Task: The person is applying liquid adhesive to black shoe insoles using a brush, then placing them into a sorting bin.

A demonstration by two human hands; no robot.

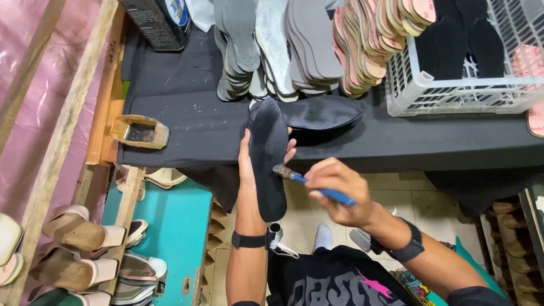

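The left hand cradles a black insole while the right hand, clamped on a blue-handled brush, coats its middle, leaving stacked insoles untouched.

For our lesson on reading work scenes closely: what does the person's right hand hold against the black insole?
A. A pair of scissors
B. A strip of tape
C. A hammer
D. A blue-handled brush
D: the right hand holds a blue-handled brush with its bristles touching the black insole, which the left hand supports from behind.
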